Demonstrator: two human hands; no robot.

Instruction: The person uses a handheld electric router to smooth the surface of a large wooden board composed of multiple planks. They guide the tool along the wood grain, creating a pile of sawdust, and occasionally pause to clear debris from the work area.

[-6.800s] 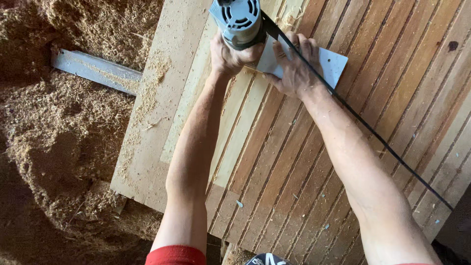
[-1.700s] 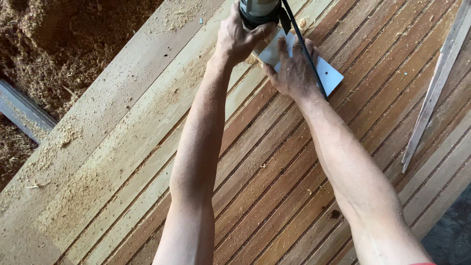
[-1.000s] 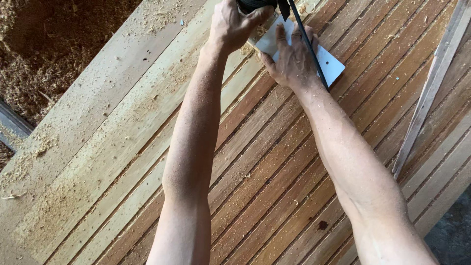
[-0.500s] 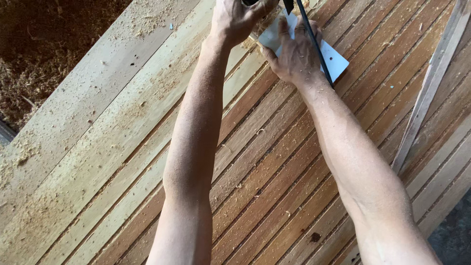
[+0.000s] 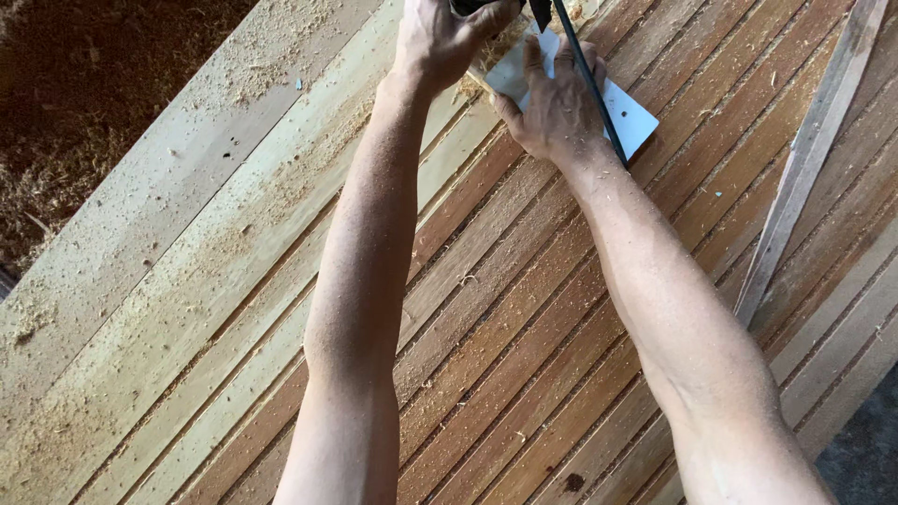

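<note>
Both my arms reach forward over a bed of wooden slats. My left hand is wrapped around the body of a power tool that is almost wholly cut off by the top edge. My right hand presses flat on the tool's pale grey base plate, which lies on the slats. A black power cord runs from the tool over the back of my right hand. Sawdust clings to both forearms.
A wide pale plank dusted with sawdust runs diagonally at the left. Beyond it lies a heap of brown sawdust. A thin loose lath lies slanted across the slats at the right. Dark floor shows at the bottom right corner.
Both hands and the tool have slid farther along the slats toward the top of the view, so the tool body has almost left the frame. The sawdust heap has shifted out to the left.
</note>
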